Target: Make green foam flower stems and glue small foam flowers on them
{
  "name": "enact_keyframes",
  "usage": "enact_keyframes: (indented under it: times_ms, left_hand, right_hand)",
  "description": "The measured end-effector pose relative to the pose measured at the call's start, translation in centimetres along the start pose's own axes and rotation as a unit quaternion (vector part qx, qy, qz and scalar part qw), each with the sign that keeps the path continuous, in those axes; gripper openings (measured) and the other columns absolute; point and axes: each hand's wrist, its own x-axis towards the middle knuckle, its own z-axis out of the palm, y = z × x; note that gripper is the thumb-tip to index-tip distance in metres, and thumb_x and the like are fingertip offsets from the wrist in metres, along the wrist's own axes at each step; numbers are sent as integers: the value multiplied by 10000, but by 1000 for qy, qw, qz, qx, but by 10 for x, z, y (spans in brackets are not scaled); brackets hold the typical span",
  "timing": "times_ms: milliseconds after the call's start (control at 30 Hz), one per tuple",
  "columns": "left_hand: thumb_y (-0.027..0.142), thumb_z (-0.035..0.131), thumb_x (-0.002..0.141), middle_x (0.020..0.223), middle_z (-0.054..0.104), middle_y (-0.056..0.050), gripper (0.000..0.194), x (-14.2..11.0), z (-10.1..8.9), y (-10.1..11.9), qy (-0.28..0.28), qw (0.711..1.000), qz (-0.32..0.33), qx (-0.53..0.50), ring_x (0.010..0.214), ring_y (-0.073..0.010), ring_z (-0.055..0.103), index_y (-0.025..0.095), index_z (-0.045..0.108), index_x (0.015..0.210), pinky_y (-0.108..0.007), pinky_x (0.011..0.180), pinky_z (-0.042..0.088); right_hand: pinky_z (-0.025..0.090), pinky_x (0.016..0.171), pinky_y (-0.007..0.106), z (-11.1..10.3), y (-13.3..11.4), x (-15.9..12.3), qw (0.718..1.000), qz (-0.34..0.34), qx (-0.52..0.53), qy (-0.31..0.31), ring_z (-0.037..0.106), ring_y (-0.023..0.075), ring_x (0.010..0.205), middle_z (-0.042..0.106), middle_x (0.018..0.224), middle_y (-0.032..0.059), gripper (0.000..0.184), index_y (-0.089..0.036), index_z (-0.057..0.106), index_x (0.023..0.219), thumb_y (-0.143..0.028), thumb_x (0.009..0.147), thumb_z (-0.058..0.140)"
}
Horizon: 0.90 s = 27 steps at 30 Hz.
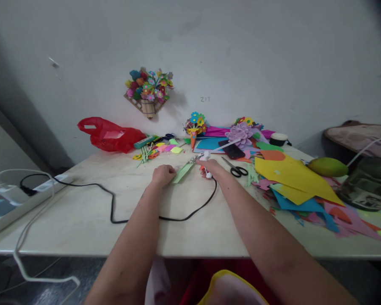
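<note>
My right hand (206, 166) is closed around a white hot glue gun (207, 156) at the middle of the table. A long pale glue stick (227, 145) sticks out of the gun's back, and a black cord (193, 215) runs from its handle. The gun's front end is at the upper end of a light green paper strip (182, 173); whether they touch I cannot tell. At the strip's lower left, my left hand (164, 174) is closed, its fingertips pinching the edge. Black-handled scissors (238, 170) lie to the right of my right hand.
Coloured foam sheets (296, 180) and scraps pile up on the right, near a green mango (328, 167) and a glass jar (370, 186). A phone (231, 149), a purple flower (241, 134), a red plastic bag (111, 135) and small paper flowers (146, 154) lie behind. A power strip (25, 203) is at left.
</note>
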Motion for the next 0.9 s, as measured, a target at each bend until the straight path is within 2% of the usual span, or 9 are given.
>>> enact_keyframes:
  times_ms: [467,900]
  left_hand:
    - [296,551,664,857,681,-11,197,1,1,0,1,1000,3,3,848,-172,597,237,675,805,-219,674,424]
    - [298,541,663,841,683,-12,197,0,3,2,34,999,20,-3,808,-173,596,243,679,791,-241,698,417]
  right_hand:
    - [368,341,198,1,-3,-2,1000,4,-10,-8,468,102,332,474,386,-11,334,-126,500,637,-437,730,581]
    - [362,332,209,2,-4,-4,1000,0,-25,-18,458,104,322,442,379,-37,322,-132,491,661,-433,721,589]
